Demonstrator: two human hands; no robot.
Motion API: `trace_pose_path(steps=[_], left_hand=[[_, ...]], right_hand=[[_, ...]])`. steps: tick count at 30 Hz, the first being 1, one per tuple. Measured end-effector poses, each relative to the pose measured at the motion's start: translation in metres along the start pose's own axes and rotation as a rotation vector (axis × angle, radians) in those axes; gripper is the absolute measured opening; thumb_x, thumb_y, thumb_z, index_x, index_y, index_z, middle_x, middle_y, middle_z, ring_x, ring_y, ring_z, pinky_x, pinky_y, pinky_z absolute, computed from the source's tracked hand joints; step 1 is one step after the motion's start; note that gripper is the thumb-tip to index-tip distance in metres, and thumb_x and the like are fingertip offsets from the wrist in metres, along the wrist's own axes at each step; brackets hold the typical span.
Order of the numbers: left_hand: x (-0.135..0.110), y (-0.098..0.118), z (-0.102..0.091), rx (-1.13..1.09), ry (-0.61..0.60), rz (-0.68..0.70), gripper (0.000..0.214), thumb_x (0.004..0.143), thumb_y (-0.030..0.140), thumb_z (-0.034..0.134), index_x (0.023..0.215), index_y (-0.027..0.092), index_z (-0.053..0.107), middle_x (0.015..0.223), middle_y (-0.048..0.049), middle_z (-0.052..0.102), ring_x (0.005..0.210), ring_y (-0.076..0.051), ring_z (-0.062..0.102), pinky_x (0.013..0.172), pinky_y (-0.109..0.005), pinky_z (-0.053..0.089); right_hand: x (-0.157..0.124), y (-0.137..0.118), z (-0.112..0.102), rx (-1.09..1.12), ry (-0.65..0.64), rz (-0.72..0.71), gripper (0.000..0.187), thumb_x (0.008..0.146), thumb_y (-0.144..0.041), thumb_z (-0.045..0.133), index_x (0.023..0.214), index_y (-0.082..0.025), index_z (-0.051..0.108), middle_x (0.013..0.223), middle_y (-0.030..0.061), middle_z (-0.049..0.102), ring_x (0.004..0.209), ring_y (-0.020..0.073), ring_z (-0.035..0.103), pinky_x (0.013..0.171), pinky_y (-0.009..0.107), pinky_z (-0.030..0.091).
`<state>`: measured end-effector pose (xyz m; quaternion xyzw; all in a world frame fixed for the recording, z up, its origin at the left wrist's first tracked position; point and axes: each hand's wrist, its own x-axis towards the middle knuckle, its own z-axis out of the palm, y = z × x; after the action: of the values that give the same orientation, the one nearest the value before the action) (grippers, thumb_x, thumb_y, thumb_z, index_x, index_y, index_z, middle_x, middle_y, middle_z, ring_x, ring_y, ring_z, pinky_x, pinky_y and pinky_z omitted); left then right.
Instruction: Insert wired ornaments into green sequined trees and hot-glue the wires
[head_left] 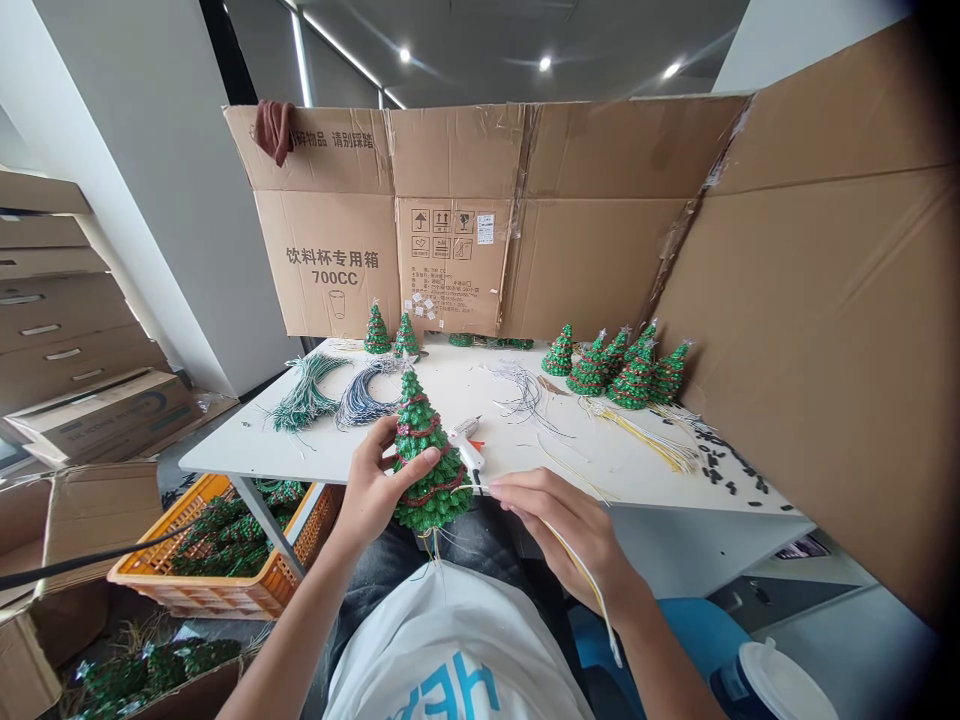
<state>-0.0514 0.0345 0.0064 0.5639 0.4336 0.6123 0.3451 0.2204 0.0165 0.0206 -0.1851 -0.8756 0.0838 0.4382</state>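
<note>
A small green artificial Christmas tree (420, 415) with red garland and a pale topper stands upright in front of my body. My left hand (377, 480) is closed around its left side, thumb across the front. Thin wires (435, 545) hang from its base. Pinched in my right hand (559, 525) is a thin white-and-yellow wire (581, 565); one end reaches toward the tree's lower right, the rest trails down over the wrist. Whether its tip touches the branches, I cannot tell. Just behind the tree, a white glue gun (468, 450) lies on the table.
On the white table (480, 385) lie green wires (306, 392), blue-white wires (367, 392), yellow wires (649, 437) and small black pieces (724, 465). Several finished trees (634, 370) stand back right. Cardboard walls (600, 230) enclose the table. An orange crate (202, 590) sits lower left.
</note>
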Motion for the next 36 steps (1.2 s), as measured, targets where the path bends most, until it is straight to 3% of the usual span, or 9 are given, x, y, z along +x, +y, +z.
trace_pose_path(steps=[10,22,29,36], left_hand=[[0.0,0.001,-0.001,0.037,0.013,0.0,0.041,0.088,0.049,0.087,0.118,0.025,0.071,0.117,-0.0047,0.077,0.11,-0.026,0.072,0.088,-0.032,0.056],[0.001,0.0,-0.001,0.034,0.034,-0.005,0.042,0.086,0.05,0.088,0.117,0.025,0.072,0.116,-0.0054,0.078,0.108,-0.027,0.073,0.086,-0.032,0.058],[0.002,0.001,-0.003,0.118,0.049,0.02,0.043,0.086,0.051,0.088,0.117,0.027,0.071,0.116,-0.0046,0.078,0.109,-0.027,0.073,0.087,-0.033,0.057],[0.001,0.0,0.002,0.187,0.037,0.02,0.045,0.087,0.053,0.088,0.121,0.028,0.071,0.118,-0.0038,0.078,0.11,-0.027,0.072,0.089,-0.034,0.057]], right_hand=[[0.005,-0.006,-0.008,0.07,-0.074,-0.007,0.041,0.11,-0.006,0.056,0.142,-0.029,0.067,0.128,0.0079,0.08,0.116,0.0213,0.076,0.102,0.038,0.064],[0.009,-0.009,-0.018,0.083,-0.172,0.087,0.031,0.11,-0.009,0.059,0.131,-0.027,0.072,0.118,0.0051,0.082,0.107,0.0208,0.076,0.097,0.036,0.062],[0.012,-0.009,-0.002,0.166,-0.018,0.212,0.037,0.112,-0.012,0.056,0.137,-0.032,0.074,0.114,0.0045,0.08,0.096,0.0176,0.077,0.089,0.029,0.063],[0.018,-0.011,0.008,0.312,0.029,0.316,0.024,0.109,-0.022,0.066,0.122,-0.032,0.084,0.095,0.0012,0.082,0.08,0.0164,0.077,0.075,0.026,0.06]])
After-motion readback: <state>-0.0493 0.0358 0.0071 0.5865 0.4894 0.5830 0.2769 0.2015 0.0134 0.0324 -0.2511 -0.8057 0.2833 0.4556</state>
